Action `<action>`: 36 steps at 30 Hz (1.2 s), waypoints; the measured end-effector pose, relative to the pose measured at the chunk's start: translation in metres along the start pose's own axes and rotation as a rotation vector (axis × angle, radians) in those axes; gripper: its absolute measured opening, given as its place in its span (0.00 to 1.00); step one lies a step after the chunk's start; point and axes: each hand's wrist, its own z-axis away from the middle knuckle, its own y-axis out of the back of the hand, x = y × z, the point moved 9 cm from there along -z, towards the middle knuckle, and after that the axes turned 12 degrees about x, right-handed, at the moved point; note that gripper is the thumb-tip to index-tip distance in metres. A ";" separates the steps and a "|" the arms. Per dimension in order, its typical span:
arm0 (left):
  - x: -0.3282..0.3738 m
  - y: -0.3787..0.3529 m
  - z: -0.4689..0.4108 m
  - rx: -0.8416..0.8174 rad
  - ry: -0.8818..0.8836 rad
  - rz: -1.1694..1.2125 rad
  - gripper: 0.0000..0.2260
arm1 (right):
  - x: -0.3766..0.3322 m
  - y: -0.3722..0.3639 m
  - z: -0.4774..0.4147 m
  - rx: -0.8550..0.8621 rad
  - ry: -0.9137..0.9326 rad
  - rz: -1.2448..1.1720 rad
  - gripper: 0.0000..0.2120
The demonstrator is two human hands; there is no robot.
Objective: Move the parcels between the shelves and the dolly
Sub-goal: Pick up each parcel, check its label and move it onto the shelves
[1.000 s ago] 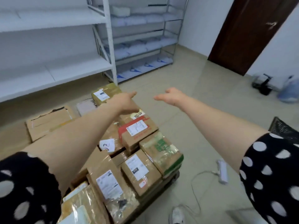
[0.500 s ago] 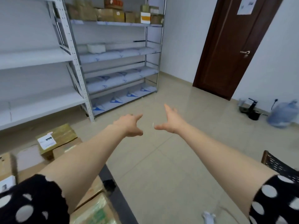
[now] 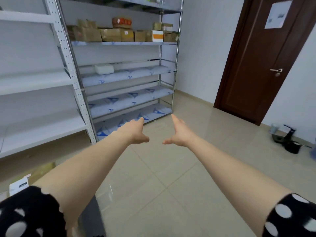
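Observation:
Both my arms stretch forward over the tiled floor, empty. My left hand (image 3: 135, 132) and my right hand (image 3: 179, 134) are held out with straight fingers, palms facing each other, a short gap between them. Ahead stands a metal shelf unit (image 3: 168, 72); its upper shelf carries several brown cardboard parcels (image 3: 111, 35) and a white and orange box (image 3: 157, 36). A white packet (image 3: 104, 68) lies on the shelf below. At the bottom left, one parcel with a white label (image 3: 25, 182) shows beside my left arm; the dolly under it is out of sight.
A white shelf unit (image 3: 37, 81) with bare boards fills the left side. A dark brown door (image 3: 259, 62) is closed at the right. A small black appliance (image 3: 290, 139) sits on the floor by the right wall. Beige tiled floor (image 3: 162, 185) lies ahead.
My view has lifted from the parcels on the dolly to the metal shelf ahead. Both hands stay empty and have risen with fingers stretched forward.

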 end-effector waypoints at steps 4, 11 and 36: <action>-0.008 -0.005 -0.094 0.019 -0.006 0.015 0.39 | -0.004 -0.010 -0.098 -0.011 0.068 0.046 0.52; -0.063 -0.003 -0.271 0.048 0.064 0.057 0.34 | -0.036 -0.045 -0.284 -0.060 0.139 0.061 0.43; -0.308 -0.038 -0.852 0.147 0.476 0.071 0.27 | -0.157 -0.258 -0.946 -0.279 0.249 -0.300 0.26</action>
